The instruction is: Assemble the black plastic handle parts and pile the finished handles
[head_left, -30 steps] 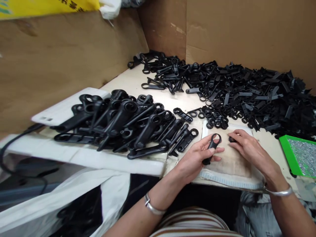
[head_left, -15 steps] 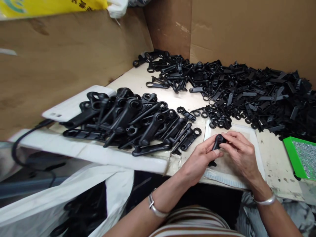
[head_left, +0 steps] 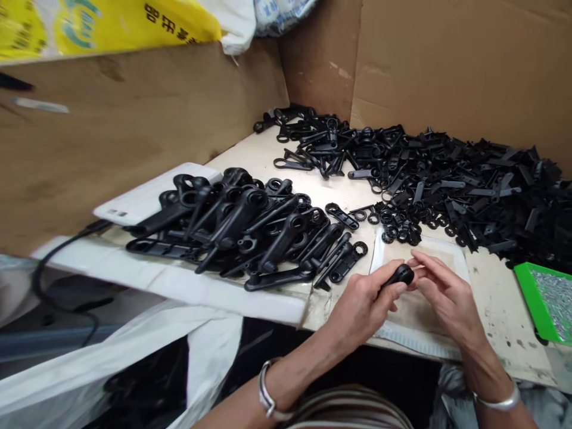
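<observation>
The black plastic handle point(head_left: 399, 276) sits in my left hand point(head_left: 364, 304), over the near edge of the table point(head_left: 500, 304), above a pale cloth pad point(head_left: 429, 253). Its long axis runs from lower left up to the right, the rounded ring end pointing toward my right hand point(head_left: 444, 295). My left fingers are wrapped closed around the shaft. My right fingertips point(head_left: 417, 275) pinch in at the ring end, touching it; whether they hold a small part there I cannot tell. At the right edge a green tray point(head_left: 525, 286) holds a bed of small shiny metal pieces. To the left lies a heap of finished handles point(head_left: 250, 229), smooth, matte and long, each with a ring end. Behind, a loose pile of flat black parts point(head_left: 460, 179) spreads against brown cardboard walls point(head_left: 447, 65).
</observation>
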{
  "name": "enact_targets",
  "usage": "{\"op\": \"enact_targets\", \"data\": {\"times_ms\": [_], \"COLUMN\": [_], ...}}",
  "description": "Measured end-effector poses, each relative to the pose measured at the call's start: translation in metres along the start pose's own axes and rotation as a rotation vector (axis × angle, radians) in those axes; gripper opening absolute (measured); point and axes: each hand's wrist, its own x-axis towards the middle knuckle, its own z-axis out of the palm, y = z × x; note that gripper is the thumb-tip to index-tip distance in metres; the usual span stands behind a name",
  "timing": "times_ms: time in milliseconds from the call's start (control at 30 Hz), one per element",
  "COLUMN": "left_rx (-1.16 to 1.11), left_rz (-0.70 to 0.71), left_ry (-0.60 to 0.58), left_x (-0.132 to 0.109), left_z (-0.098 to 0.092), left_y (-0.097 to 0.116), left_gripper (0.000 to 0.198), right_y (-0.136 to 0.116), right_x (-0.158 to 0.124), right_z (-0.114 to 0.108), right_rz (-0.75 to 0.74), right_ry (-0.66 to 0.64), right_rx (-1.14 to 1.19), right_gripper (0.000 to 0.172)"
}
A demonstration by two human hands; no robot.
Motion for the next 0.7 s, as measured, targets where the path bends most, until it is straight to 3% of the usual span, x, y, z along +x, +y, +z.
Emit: {"op": "enact_targets", "data": {"times_ms": [100, 200, 300, 367, 533, 600, 700], "left_rx": [-0.054, -0.015, 0.18, 0.458, 1.2, 1.327, 1.408], "left_rz": [-0.002, -0.03, 0.021, 0.095, 0.244, 0.279, 0.254], "left_ry": [0.006, 0.053, 0.136, 0.202, 0.202, 0.21, 0.237], "left_x": [-0.002, -0.002, -0.001, -0.001, -0.004, -0.004, 0.002], "left_z": [0.001, -0.003, -0.011, -0.017, -0.016, -0.013, -0.013], "left_y": [-0.002, -0.007, -0.011, -0.013, -0.022, -0.024, -0.024], "left_gripper": [0.043, 0.044, 0.04, 0.039, 0.041, 0.044, 0.038], "right_y": [-0.004, -0.007, -0.008, -0.007, 0.0, 0.007, 0.017], "right_x": [0.004, 0.012, 0.036, 0.061, 0.136, 0.157, 0.171], "right_z": [0.007, 0.018, 0.014, 0.002, -0.011, -0.004, 0.003], "right_rz": [0.161, 0.238, 0.182, 0.097, -0.057, -0.058, -0.055], "right_ry": [-0.141, -0.182, -0.352, -0.4, -0.062, -0.049, -0.067], "right_rx": [0.103, 0.137, 0.026, -0.154, -0.833, -0.986, -0.979], "right_gripper": [0.032, 0.042, 0.045, 0.043, 0.022, 0.016, 0.009]}}
